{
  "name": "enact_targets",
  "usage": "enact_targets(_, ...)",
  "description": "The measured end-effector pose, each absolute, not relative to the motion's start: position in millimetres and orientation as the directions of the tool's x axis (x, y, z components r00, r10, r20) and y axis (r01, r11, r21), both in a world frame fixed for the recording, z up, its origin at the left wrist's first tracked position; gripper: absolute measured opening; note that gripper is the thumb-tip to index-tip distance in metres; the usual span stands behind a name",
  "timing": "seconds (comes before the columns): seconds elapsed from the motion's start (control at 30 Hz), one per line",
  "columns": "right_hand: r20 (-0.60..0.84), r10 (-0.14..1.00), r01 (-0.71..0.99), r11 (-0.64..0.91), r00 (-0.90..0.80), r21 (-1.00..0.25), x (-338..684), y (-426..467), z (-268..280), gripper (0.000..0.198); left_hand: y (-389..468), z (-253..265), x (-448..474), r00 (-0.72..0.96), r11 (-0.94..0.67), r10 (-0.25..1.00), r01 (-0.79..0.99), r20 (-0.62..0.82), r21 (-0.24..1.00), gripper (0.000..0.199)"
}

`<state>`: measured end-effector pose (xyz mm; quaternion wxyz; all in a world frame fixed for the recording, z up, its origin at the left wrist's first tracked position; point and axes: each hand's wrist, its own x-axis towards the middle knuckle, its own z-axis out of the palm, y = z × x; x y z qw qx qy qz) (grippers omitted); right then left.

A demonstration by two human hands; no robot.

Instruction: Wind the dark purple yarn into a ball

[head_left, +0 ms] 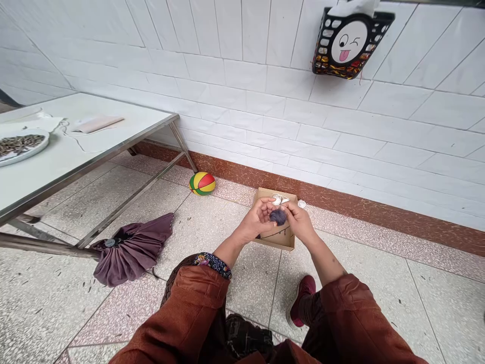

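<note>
A small ball of dark purple-grey yarn (278,217) is held up over a shallow cardboard box (282,241) on the floor. My left hand (260,218) curls round the ball from its left side. From the other side, the fingertips of my right hand (298,220) pinch at the ball's upper right edge; whether they grip the ball itself or a strand of it is too small to tell. White yarn (278,199) lies at the far end of the box, partly hidden by my fingers. A dark strand runs across the box below my hands.
Left stands a metal-framed table (144,132) bearing a plate of seeds (22,144). A striped ball (202,183) and a purple cloth bag (136,247) lie on the floor. A black basket (322,48) hangs on the tiled wall. White yarn (302,203) sits beside the box.
</note>
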<state>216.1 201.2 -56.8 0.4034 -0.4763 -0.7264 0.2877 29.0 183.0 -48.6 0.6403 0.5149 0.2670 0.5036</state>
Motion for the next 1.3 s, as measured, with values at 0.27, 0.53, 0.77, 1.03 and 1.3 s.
enact_targets(0.27,0.267,0.825,0.446,0.508,-0.498,-0.737,199.8,181.8,-61.1,0.024,195.4,-55.1,24.0,0.099,-0.118,0.983,-0.287,0.152,0.951,0.060)
enact_targets(0.53,0.325,0.803,0.283,0.506,-0.500,-0.815,210.2,167.6,-19.9,0.031,194.8,-56.3,24.6,0.093,-0.159,0.982,-0.070,0.165,0.985,0.063)
enact_targets(0.77,0.342,0.904,0.311,0.413,-0.257,-0.856,221.9,189.8,-26.3,0.035,182.5,-45.8,25.0,0.348,-0.121,0.925,-0.104,0.150,0.987,0.071)
enact_targets(1.03,0.234,0.931,0.467,0.345,-0.281,-0.814,206.7,198.2,-60.0,0.025,186.9,-48.6,21.7,0.287,-0.030,0.946,-0.379,0.148,0.925,0.065)
enact_targets(1.3,0.260,0.745,0.290,0.520,-0.614,-0.803,195.4,169.8,-35.0,0.033,196.6,-53.3,18.5,0.035,-0.060,0.997,-0.261,0.071,0.963,0.056)
